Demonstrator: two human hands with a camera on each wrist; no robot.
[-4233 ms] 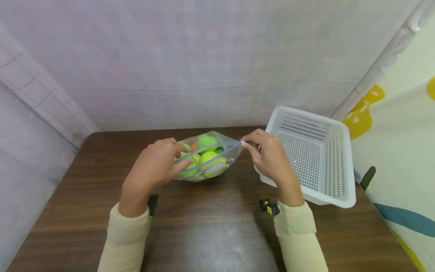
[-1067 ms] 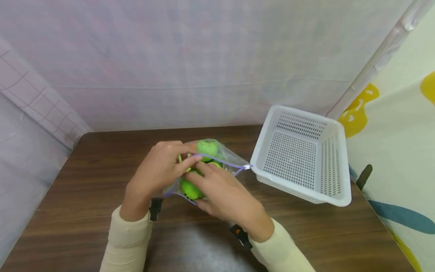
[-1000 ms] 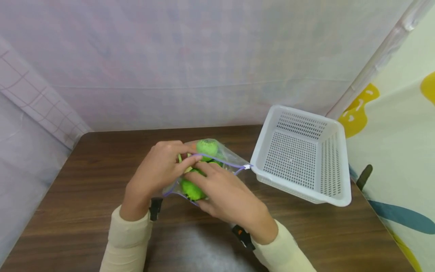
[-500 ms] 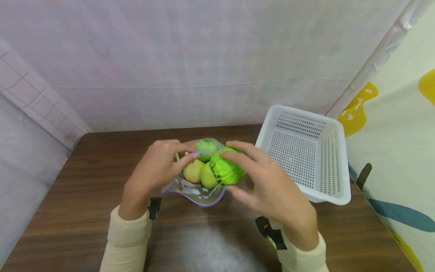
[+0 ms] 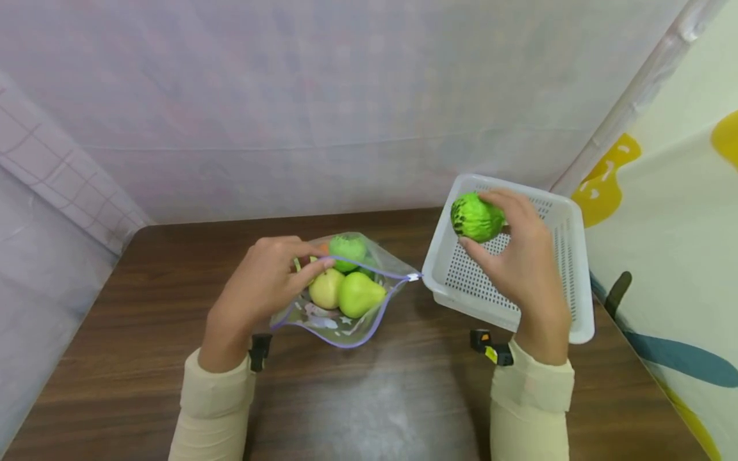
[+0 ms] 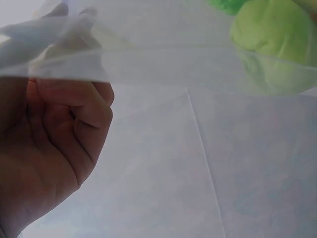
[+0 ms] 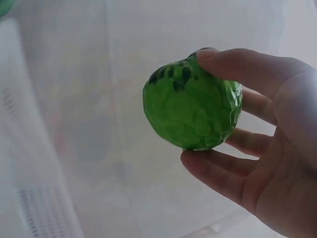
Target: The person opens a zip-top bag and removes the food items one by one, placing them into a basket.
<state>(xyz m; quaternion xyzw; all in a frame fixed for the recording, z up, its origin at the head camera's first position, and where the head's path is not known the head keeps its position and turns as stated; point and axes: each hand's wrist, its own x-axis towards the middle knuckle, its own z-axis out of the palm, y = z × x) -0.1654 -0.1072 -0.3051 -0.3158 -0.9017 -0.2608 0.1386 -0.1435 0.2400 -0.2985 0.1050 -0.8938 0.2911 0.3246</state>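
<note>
See the green fruit (image 5: 476,218) in the right hand (image 5: 527,256), right of centre in the head view, gripped between thumb and fingertips, and lined up over the upper left part of the basket (image 5: 469,306). Judge it held above the basket and apart from it, going by the right wrist view, with basket showing only along the left edge. Best to grip snugly: smooth-looking and rounded, so likely to roll from so few contact points. If setting it down, bring it well inside the left rim first, lower it close to the basket floor, then ease off rather than drop. With the left hand (image 5: 259,278), left of centre, pinching the bag (image 5: 344,346) by its purple edge, avoid pulling; hold the mouth parted, with the pear (image 5: 359,295) and yellow fruit (image 5: 326,289) in easy reach, lower centre. Mind the white slider (image 5: 412,277), just beside the basket's left rim; cannot tell whether touching, so avoid snagging.
</note>
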